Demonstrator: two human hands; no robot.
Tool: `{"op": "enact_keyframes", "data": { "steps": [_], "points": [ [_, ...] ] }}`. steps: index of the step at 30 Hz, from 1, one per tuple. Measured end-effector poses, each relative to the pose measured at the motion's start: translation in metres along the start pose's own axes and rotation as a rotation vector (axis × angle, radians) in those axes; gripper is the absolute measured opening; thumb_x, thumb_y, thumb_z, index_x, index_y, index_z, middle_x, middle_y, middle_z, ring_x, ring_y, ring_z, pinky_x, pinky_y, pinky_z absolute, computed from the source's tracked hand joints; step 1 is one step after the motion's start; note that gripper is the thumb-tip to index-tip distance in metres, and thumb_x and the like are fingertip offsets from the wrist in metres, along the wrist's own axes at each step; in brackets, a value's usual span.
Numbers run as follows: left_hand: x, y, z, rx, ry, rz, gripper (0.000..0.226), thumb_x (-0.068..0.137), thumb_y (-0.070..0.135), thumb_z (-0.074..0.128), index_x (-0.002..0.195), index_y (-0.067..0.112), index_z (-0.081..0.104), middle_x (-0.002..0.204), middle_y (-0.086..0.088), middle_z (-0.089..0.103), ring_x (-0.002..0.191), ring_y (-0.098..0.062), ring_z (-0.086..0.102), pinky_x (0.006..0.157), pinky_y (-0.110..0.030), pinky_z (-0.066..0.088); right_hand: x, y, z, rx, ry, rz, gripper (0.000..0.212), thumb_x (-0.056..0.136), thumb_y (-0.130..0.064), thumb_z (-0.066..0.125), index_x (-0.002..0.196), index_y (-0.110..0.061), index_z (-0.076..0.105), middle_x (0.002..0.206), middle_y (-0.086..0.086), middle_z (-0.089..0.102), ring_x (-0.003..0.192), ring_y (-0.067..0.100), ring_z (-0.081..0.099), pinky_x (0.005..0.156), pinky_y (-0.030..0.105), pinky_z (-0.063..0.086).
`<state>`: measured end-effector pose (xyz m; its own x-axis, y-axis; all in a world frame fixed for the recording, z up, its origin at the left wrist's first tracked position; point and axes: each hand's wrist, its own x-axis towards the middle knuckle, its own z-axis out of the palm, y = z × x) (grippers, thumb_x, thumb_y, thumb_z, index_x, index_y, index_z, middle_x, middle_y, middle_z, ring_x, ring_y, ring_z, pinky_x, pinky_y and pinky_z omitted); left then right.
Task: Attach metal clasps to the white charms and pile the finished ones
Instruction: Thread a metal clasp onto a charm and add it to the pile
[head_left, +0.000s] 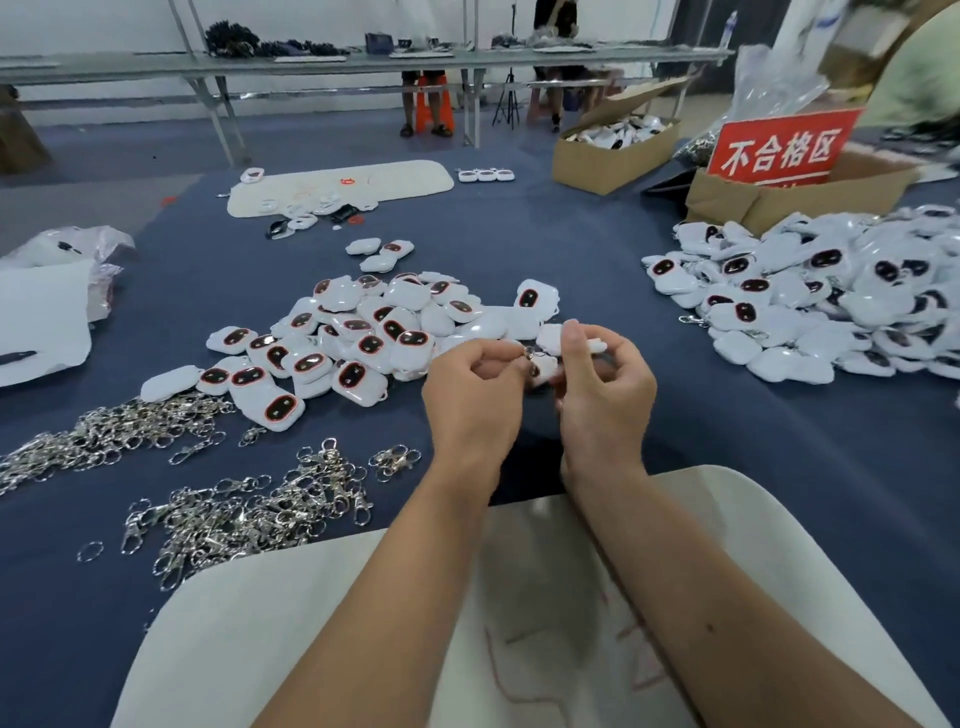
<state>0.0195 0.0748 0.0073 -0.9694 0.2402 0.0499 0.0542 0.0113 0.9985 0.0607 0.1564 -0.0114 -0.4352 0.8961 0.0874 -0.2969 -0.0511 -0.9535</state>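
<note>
My left hand (475, 395) pinches a small metal clasp (531, 356) at its fingertips. My right hand (602, 384) grips a white charm (546, 367), held against the clasp between both hands. Just beyond them lies a loose pile of white charms with dark red-rimmed faces (363, 338). A larger heap of charms with clasps on them (810, 301) sits at the right. Silver clasps lie in two heaps at the near left (244, 514) and far left (104, 431).
A white mat (311, 623) lies under my forearms on the blue table (727, 467). Cardboard boxes (613, 156) and a red sign (784, 148) stand at the back right. Another white mat (343, 187) and a plastic bag (78, 249) lie further back and left.
</note>
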Motion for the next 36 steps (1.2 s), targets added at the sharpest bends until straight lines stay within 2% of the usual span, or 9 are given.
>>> {"op": "enact_keyframes", "data": {
  "steps": [4,7,9,13,17,23,29,32,36],
  "points": [
    [0.006,0.014,0.046,-0.077,-0.217,0.034,0.017,0.093,0.009,0.066,0.108,0.016,0.073,0.085,0.0,0.078,0.082,-0.015,0.073,0.09,-0.037,0.06,0.03,-0.013,-0.021,-0.037,0.29,-0.075,0.069,0.095,-0.022,0.075,0.155,-0.017,0.043,0.093,0.004,0.077,0.066,0.013,0.072,0.076,0.039,0.063],
    [0.005,0.011,0.041,0.243,-0.162,0.298,0.014,0.093,0.013,0.065,0.103,0.017,0.073,0.089,0.011,0.073,0.086,-0.004,0.066,0.083,-0.018,0.052,0.036,-0.013,-0.029,-0.12,0.273,-0.064,0.092,0.097,-0.008,0.067,0.167,-0.025,0.01,0.098,-0.007,0.066,0.078,0.011,0.077,0.092,0.043,0.06],
    [0.005,0.003,0.021,0.575,-0.086,0.454,0.017,0.092,0.008,0.063,0.103,0.015,0.073,0.1,0.005,0.07,0.098,-0.012,0.06,0.087,-0.024,0.046,0.032,-0.008,-0.026,-0.219,0.201,-0.073,0.078,0.097,0.002,0.057,0.163,-0.021,0.023,0.109,-0.002,0.064,0.084,0.014,0.077,0.093,0.043,0.06],
    [-0.002,-0.008,-0.018,0.918,-0.038,0.44,0.04,0.083,-0.004,0.058,0.118,0.012,0.064,0.121,-0.01,0.058,0.113,-0.031,0.045,0.089,-0.025,0.029,0.019,-0.002,-0.014,-0.71,-0.156,-0.386,0.026,0.095,-0.004,0.062,0.12,-0.01,0.068,0.108,0.005,0.072,0.091,0.023,0.066,0.089,0.037,0.053],
    [-0.01,-0.006,-0.047,0.954,-0.024,0.401,0.041,0.085,0.001,0.06,0.123,0.014,0.063,0.123,-0.008,0.055,0.117,-0.028,0.045,0.091,-0.027,0.032,0.011,0.003,-0.009,-1.067,-0.484,-0.56,0.037,0.093,-0.024,0.074,0.129,-0.019,0.069,0.123,0.002,0.066,0.108,0.025,0.049,0.093,0.027,0.039],
    [-0.016,-0.006,-0.088,1.062,-0.03,0.275,0.026,0.091,0.041,0.065,0.1,0.017,0.06,0.098,-0.005,0.055,0.098,-0.028,0.05,0.085,-0.037,0.039,0.014,0.005,-0.006,-1.129,-0.4,-0.512,0.048,0.092,-0.028,0.077,0.138,-0.022,0.064,0.13,0.003,0.063,0.108,0.026,0.048,0.087,0.025,0.032],
    [-0.018,0.007,-0.097,1.112,-0.219,0.217,0.012,0.083,0.019,0.055,0.09,0.017,0.045,0.084,-0.002,0.049,0.086,-0.028,0.047,0.069,-0.037,0.033,0.012,0.01,-0.005,-1.094,-0.383,-0.501,0.018,0.104,-0.025,0.057,0.11,-0.013,0.069,0.107,0.007,0.061,0.096,0.026,0.045,0.08,0.029,0.032],
    [-0.023,0.009,-0.086,1.206,-0.195,0.144,0.017,0.087,0.008,0.05,0.088,0.016,0.035,0.079,-0.002,0.038,0.081,-0.029,0.042,0.068,-0.036,0.032,0.006,0.002,-0.005,-0.918,-0.289,-0.531,0.035,0.103,-0.019,0.041,0.068,-0.017,0.037,0.062,-0.001,0.04,0.06,0.02,0.032,0.055,0.036,0.025],
    [-0.021,0.001,-0.075,1.134,-0.083,0.195,0.008,0.095,0.006,0.046,0.095,0.013,0.05,0.096,-0.007,0.06,0.088,-0.03,0.052,0.071,-0.035,0.034,-0.009,-0.009,-0.004,-0.678,-0.316,-0.56,0.043,0.099,-0.025,0.044,0.06,-0.019,0.027,0.048,-0.006,0.028,0.045,0.018,0.032,0.045,0.024,0.027]
  ]
}}
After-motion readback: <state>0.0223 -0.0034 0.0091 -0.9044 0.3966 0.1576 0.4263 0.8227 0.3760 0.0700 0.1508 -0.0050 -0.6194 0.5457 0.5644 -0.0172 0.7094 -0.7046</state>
